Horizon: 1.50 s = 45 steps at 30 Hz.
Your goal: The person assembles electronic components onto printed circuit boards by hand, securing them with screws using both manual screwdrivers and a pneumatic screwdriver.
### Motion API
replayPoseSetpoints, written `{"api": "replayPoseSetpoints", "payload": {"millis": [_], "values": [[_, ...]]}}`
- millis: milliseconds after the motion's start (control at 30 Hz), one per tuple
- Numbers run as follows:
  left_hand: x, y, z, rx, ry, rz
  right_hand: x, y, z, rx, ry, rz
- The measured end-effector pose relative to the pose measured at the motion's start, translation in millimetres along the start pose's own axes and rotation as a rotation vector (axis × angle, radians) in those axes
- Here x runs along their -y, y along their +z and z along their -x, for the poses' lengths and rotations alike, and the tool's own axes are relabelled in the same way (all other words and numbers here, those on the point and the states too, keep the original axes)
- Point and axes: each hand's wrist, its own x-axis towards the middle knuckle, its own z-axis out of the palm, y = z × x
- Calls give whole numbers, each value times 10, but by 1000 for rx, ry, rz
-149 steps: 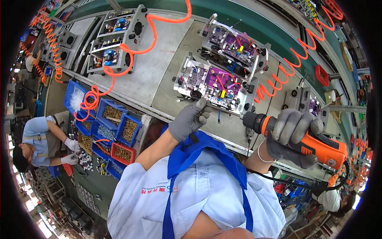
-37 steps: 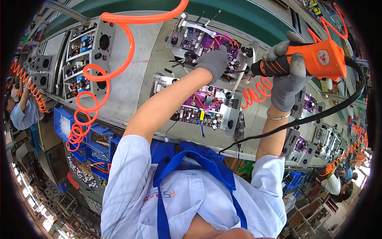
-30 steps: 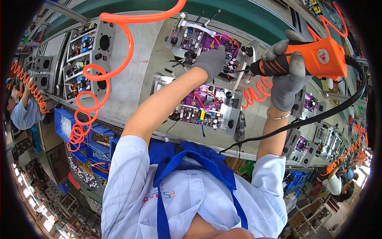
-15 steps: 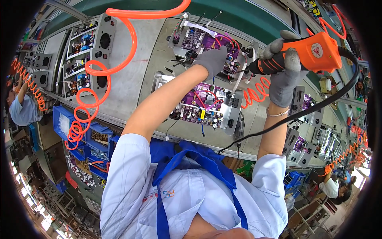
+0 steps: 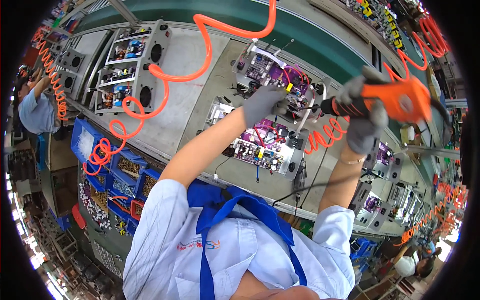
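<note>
My left hand (image 5: 262, 102), in a grey glove, rests on the far purple circuit board assembly (image 5: 272, 75), fingers curled near its front edge. My right hand (image 5: 362, 122), also gloved, grips an orange powered screwdriver (image 5: 395, 100) held sideways, its black bit pointing left toward the left hand's fingertips. A second purple board in a metal chassis (image 5: 265, 145) lies under my left forearm, closer to me. A black cable runs from the tool down past my right arm.
An orange coiled air hose (image 5: 165, 80) hangs across the grey workbench. Metal chassis units (image 5: 130, 65) stand at left. Blue parts bins (image 5: 125, 175) line the bench's near edge. Another worker in blue (image 5: 35, 107) stands far left. More assemblies (image 5: 380, 155) sit at right.
Five seconds ago my hands were low near the closer board; they have since reached to the far board. In the last second the screwdriver stays level at that board.
</note>
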Motion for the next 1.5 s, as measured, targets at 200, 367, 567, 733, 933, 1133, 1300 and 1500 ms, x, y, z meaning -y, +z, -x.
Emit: {"api": "replayPoseSetpoints", "payload": {"millis": [200, 367, 567, 733, 933, 1133, 1300, 1500], "values": [[-44, -73, 876, 5, -101, 393, 340, 221, 221, 43, -299, -240], [105, -264, 983, 91, -124, 364, 344, 365, 357, -81, -353, -333], [28, -187, 1003, 169, -26, 481, 335, 421, 438, -66, -365, -368], [-41, -167, 1082, 30, -29, 416, 326, 460, 461, -36, -367, -368], [65, -304, 1006, 195, 0, 478, 348, 492, 449, -41, -385, -360], [25, -287, 1049, 96, -36, 517, 396, 497, 472, -45, -396, -359], [-136, -151, 1177, 45, -2, 384, 424, 501, 519, -82, -405, -355], [104, -342, 1030, 291, 65, 578, 499, 586, 503, -23, -410, -380]]}}
